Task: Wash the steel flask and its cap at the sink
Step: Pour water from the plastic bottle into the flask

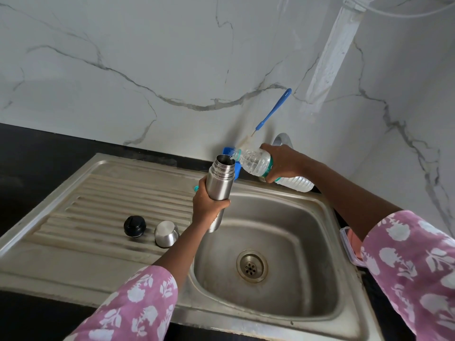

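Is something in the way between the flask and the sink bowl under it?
Nothing visible is. The left hand grips the steel flask above the left edge of the sink bowl, while the right hand tips a plastic bottle at its mouth. The steel cap and black stopper sit aside on the drainboard.

Brushed steel flask (219, 182), clear ribbed plastic bottle (256, 162), dull stained steel sink (283, 217), glossy marble wall (147, 57)
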